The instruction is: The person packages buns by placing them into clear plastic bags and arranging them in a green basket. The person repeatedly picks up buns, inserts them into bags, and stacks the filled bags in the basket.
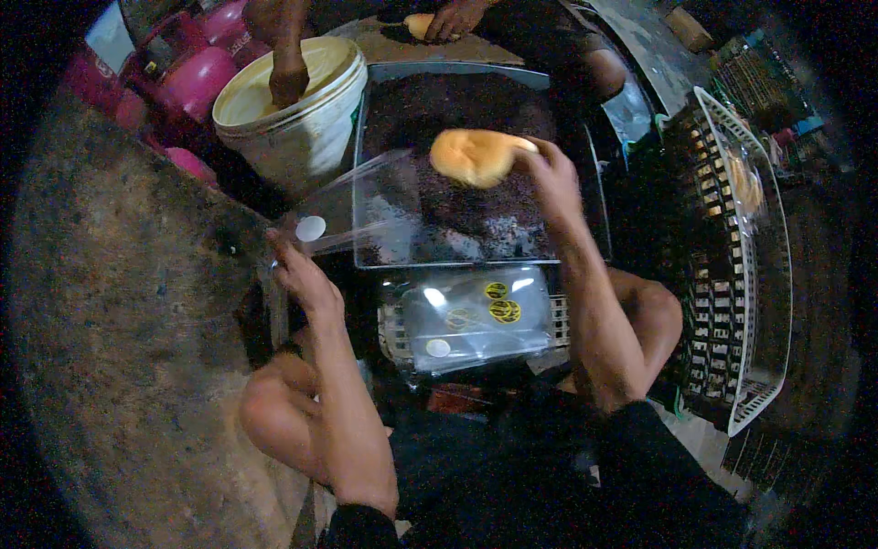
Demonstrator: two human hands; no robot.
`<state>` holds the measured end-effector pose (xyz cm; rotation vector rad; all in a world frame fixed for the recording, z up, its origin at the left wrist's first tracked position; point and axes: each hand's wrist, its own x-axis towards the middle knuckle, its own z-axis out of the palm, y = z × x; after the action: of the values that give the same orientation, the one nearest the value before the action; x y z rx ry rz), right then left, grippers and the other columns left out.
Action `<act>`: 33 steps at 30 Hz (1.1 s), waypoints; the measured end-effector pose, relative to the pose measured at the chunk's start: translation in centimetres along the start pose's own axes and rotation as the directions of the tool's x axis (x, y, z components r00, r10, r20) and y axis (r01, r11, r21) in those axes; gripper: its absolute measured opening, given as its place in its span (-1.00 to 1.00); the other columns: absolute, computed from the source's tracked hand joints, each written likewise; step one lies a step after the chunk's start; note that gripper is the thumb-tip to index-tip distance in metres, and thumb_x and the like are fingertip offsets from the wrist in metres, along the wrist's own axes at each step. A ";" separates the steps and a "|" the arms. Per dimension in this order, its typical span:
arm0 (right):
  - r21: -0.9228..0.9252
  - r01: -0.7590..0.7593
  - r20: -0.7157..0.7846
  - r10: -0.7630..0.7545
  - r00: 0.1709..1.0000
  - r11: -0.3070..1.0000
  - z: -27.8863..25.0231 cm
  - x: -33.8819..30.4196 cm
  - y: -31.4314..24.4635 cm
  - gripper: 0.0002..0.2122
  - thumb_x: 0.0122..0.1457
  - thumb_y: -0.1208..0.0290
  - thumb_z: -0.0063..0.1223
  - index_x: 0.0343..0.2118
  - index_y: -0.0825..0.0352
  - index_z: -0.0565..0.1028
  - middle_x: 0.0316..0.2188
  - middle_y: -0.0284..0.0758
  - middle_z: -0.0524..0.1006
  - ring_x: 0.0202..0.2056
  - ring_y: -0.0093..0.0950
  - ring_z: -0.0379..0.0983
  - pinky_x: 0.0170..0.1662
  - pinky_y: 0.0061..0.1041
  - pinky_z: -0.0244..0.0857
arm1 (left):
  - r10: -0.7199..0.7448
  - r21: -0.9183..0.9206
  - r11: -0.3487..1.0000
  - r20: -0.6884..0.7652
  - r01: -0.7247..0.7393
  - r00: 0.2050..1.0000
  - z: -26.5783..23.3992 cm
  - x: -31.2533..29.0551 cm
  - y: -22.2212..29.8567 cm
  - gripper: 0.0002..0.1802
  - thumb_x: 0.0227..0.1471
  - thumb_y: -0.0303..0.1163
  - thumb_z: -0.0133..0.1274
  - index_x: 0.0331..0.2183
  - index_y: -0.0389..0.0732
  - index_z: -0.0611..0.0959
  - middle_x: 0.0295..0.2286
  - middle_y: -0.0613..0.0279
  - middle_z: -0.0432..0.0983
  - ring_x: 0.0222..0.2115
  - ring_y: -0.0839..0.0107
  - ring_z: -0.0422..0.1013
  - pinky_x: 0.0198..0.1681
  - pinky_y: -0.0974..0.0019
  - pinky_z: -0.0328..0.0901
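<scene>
My right hand (549, 178) grips a golden bread bun (476, 157) at its right end, above a metal tray (585, 220) holding dark, crumbly granules. To the left, my left hand (306, 279) is closed on the edge of a clear plastic bag (352, 197). The bag stretches toward the tray and carries a white round spot. Its mouth lies left of the bun, apart from it. Between my knees, a stack of clear printed bags (476, 320) rests on a light plastic basket (395, 334).
A white bucket (315, 151) of pale yellow cream stands at far left, with a co-worker's hand (289, 84) in it. Another hand (457, 20) touches a bun (421, 26) on a board. Pink gas cylinders (197, 82) stand behind. A white crate (732, 274) with wrapped bread (745, 183) is at right.
</scene>
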<state>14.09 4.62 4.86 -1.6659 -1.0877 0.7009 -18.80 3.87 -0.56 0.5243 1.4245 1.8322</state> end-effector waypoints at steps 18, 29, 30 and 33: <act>-0.181 0.727 0.056 -0.731 0.680 0.663 -5.9 -13.9 -6.9 -0.39 -0.06 0.22 0.27 0.10 0.22 0.34 0.05 -0.10 0.37 0.20 -0.13 0.18 0.22 -0.05 0.07 | -0.279 -0.248 0.698 0.770 0.671 0.575 5.1 -16.5 5.8 -0.22 0.21 0.18 -0.17 0.27 -0.10 0.17 0.21 0.08 0.18 0.22 0.12 0.15 0.32 -0.01 -0.02; -0.753 0.365 0.213 -0.322 0.922 0.547 -22.0 -13.3 -18.4 -0.47 0.07 0.30 0.16 0.14 0.16 0.29 -0.25 -0.09 0.58 -0.21 -0.07 0.54 -0.15 -0.12 0.41 | -0.188 0.093 0.915 0.959 0.391 0.211 13.9 -24.6 10.2 -0.25 0.14 0.26 -0.10 0.04 -0.23 0.47 -0.12 0.09 0.54 -0.06 0.16 0.46 0.07 0.12 0.29; -0.711 0.233 0.040 -0.293 0.955 0.664 -25.3 -12.4 -17.9 -0.45 0.05 0.31 0.19 0.12 0.19 0.27 -0.36 -0.09 0.60 -0.30 -0.05 0.56 -0.28 -0.16 0.44 | -0.157 0.136 0.959 0.985 0.250 0.067 13.7 -24.4 9.1 -0.22 0.10 0.30 -0.08 -0.04 -0.26 0.55 -0.20 0.07 0.60 -0.14 0.17 0.52 0.01 0.13 0.34; -0.929 0.039 -0.100 -0.351 0.931 0.368 -36.1 -9.4 -12.1 -0.38 0.03 0.27 0.20 0.15 0.22 0.18 -0.33 -0.03 0.59 -0.25 -0.04 0.54 -0.24 -0.13 0.43 | -0.795 0.321 0.231 0.607 -0.918 0.012 8.9 -20.6 2.9 -0.13 -0.18 0.45 0.09 -0.34 -0.30 0.67 -0.43 -0.06 0.62 -0.36 0.05 0.56 -0.23 0.03 0.41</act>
<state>36.35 -17.67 28.25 -2.3868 -1.5640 -0.4888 -0.23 -6.33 7.28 2.2139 0.9437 -0.5096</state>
